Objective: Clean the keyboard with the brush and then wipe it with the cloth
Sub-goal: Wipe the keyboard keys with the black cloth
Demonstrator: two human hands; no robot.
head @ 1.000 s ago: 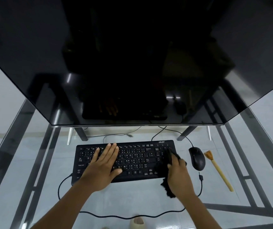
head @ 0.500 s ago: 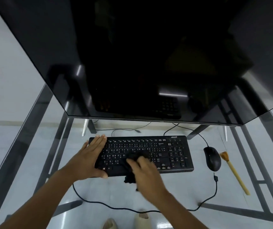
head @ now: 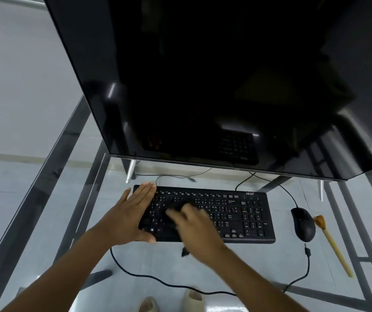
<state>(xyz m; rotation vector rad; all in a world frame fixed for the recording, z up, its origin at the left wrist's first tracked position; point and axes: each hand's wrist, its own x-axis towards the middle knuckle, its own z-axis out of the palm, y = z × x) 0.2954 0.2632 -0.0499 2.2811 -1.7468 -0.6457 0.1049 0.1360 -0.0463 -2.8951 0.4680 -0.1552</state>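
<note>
A black keyboard (head: 232, 212) lies on the glass desk under the monitor. My left hand (head: 131, 219) lies flat with straight fingers on the keyboard's left end. My right hand (head: 194, 228), blurred by motion, presses a black cloth (head: 186, 252) onto the left-middle keys; only a dark corner of the cloth shows below the hand. The wooden brush (head: 332, 245) lies on the desk at the right, beyond the mouse, with neither hand near it.
A large dark monitor (head: 214, 86) overhangs the keyboard. A black mouse (head: 304, 224) sits right of the keyboard, its cable (head: 307, 262) looping along the front. The glass desk (head: 45, 199) has a metal frame; feet in slippers (head: 191, 299) show below.
My right hand with the cloth has swept from the keyboard's right end to its left-middle. My left hand has shifted from the middle keys to the left end. The view has panned left.
</note>
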